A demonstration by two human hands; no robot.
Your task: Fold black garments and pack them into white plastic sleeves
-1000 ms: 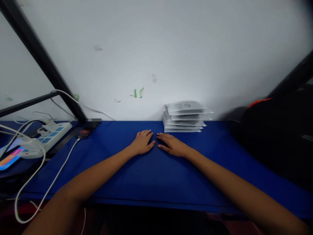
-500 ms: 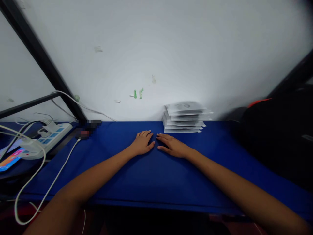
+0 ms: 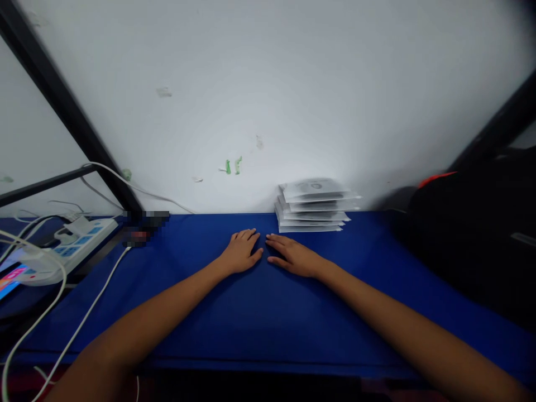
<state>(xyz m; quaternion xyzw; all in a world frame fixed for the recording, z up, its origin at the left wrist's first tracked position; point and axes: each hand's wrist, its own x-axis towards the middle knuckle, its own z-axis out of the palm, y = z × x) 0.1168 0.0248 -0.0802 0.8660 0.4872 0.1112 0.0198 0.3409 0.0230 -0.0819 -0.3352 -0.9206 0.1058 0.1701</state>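
My left hand (image 3: 240, 252) lies flat on the blue table (image 3: 251, 324), palm down, thumb spread from the fingers, holding nothing. Across a narrow gap, my right hand (image 3: 293, 255) also rests palm down with its thumb apart and nothing in it. Just behind my right hand, near the wall, stands a stack of several flat packets (image 3: 312, 206) in clear or whitish wrapping. Neither hand touches the stack.
At the left are a white power strip (image 3: 79, 245), a loose white cable (image 3: 90, 307) and part of a lit screen (image 3: 10, 282). A black bag-like object (image 3: 477, 234) fills the right side. Dark frame bars (image 3: 62, 106) rise at both sides against the wall.
The whole view has shifted slightly, so the scene sits a little lower and further left. Both hands keep their places on the table.
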